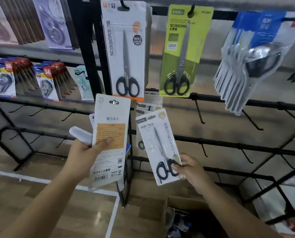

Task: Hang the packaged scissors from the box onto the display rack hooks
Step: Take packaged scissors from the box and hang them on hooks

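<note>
Both forearms reach up from the bottom edge; below the right one sits the open cardboard box (182, 203), its contents too dark to read. Left hand (85, 152) grips a stack of scissor packs (109, 143) back-side out, thumb pressed across the orange label, at least 1 more card showing behind the front one. Right hand (189, 167) pinches 1 scissor pack (158, 146) by its lower corner beside the black handles, face out and tilted, its hang hole near the top; it is not yet on a hook. Empty hooks (200, 114) jut from the black rack bar (229, 100) just to the right; 2 packs already hang above. Judged risk: held low and tilted, the card may swing and miss the hook tip, or the left stack may fan and slip.
</note>
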`<state>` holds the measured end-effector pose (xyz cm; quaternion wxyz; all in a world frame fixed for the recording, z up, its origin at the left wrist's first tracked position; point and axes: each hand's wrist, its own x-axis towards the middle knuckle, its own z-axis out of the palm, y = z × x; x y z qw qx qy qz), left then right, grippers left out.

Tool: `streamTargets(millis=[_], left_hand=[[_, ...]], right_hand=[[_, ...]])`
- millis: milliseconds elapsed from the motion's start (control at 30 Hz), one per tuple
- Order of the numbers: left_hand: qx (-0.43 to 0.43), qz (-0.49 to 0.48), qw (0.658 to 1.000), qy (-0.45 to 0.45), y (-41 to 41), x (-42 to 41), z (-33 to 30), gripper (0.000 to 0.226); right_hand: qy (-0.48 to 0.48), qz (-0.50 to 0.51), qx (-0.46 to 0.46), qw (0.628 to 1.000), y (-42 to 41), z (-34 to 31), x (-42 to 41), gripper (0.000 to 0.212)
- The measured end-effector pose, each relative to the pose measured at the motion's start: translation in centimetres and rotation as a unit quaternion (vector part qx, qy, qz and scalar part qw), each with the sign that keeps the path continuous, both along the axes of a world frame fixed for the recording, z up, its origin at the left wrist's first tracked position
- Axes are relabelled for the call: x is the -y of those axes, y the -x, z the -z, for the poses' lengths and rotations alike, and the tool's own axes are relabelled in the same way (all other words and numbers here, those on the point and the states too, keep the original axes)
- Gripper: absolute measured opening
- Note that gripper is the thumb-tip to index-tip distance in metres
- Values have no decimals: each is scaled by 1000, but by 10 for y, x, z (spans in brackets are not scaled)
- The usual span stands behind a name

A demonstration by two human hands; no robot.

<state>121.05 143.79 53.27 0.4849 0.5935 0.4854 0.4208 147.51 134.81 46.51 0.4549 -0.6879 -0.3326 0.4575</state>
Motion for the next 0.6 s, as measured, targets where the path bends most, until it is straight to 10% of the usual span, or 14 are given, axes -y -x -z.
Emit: streamTargets(millis=[600], left_hand=[[26, 81, 995, 53, 22, -40, 16, 14]], right_hand=[[-99, 133, -40, 985, 77, 3, -35, 44]])
